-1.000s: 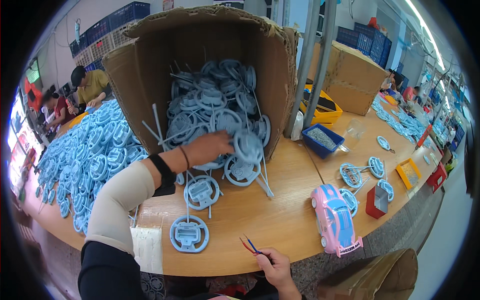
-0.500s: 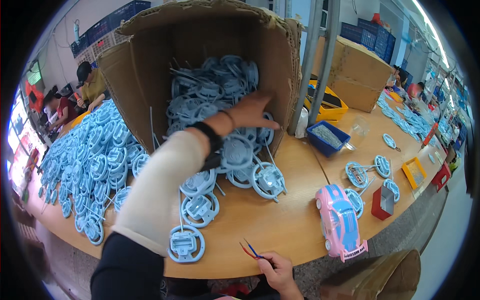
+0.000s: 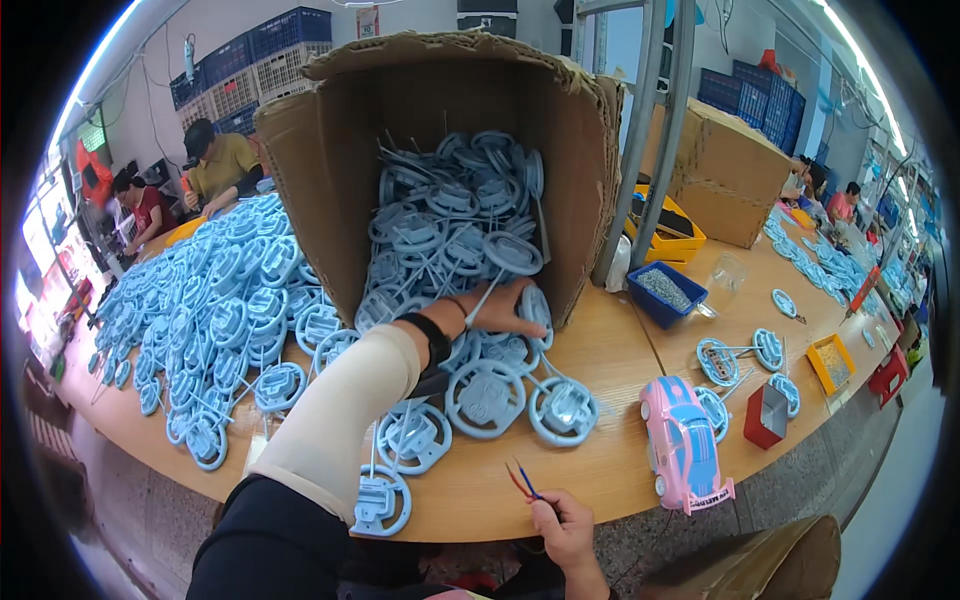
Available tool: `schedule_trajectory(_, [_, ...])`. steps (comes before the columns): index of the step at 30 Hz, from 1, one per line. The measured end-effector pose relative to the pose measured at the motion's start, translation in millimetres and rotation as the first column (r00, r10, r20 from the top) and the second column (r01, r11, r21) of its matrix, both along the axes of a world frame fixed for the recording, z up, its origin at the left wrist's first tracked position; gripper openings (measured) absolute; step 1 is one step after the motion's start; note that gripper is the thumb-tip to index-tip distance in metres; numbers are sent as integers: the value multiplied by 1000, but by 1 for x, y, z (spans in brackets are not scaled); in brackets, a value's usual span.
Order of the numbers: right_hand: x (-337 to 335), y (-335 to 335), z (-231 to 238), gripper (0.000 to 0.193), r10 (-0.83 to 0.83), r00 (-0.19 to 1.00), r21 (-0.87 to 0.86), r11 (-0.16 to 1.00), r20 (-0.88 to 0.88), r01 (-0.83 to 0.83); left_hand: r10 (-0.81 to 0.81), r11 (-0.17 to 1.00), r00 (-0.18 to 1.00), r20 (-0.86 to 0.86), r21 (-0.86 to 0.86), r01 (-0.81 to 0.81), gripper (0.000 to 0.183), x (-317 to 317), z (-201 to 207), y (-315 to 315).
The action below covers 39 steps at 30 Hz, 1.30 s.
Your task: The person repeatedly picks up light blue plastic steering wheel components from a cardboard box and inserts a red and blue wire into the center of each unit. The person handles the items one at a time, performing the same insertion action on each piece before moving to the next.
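My left hand (image 3: 500,308), in a pale sleeve and dark wristband, reaches to the mouth of a large cardboard box (image 3: 588,215). Its thumb and fingers are spread against a light blue toy steering wheel (image 3: 536,312) standing on edge; some fingers are hidden. More such wheels (image 3: 465,200), with thin rods, fill the box and spill onto the table in front, including one lying face down (image 3: 485,399). Low near the table's front edge, my right hand (image 3: 567,528) pinches a red and a blue wire (image 3: 521,480), their ends pointing up and away.
A big heap of blue wheels (image 3: 225,300) covers the table's left. To the right are a pink toy car (image 3: 684,440), a red box (image 3: 767,416), a blue bin of small parts (image 3: 664,294) and a yellow tray (image 3: 832,364). Metal posts (image 3: 655,140) rise beside the carton. Other people work behind.
My left hand has drawn back toward me from deeper in the box, and wheels near it have shifted forward. The view has tilted slightly. My right hand still holds the wires.
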State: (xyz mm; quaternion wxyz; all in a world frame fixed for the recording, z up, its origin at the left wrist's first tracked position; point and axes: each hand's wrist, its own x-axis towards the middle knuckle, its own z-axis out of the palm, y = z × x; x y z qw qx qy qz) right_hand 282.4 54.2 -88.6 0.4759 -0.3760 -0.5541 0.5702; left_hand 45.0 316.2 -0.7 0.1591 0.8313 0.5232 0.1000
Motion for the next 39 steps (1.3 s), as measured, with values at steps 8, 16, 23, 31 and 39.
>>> schedule_trajectory(8, [-7,5,2,14,6,1000,41,999,-29,-4,-133,991,918,-373,-27,132,81,-21,9,-46])
schedule_trajectory(16, [-5,3,3,14,12,1000,7,1000,-20,-12,-109,991,923,-370,-110,73,51,-88,94,-113])
schedule_trajectory(23, [-5,6,2,15,44,998,46,998,52,-47,250,968,927,-279,50,-246,38,-164,88,-232])
schedule_trajectory(31, [-11,-1,-3,14,-31,1000,158,987,0,31,290,917,957,2,287,-278,75,-88,-19,-386])
schedule_trajectory(39, [-16,-32,26,16,-77,997,141,987,-29,80,312,907,931,191,233,-352,58,-60,-27,-420])
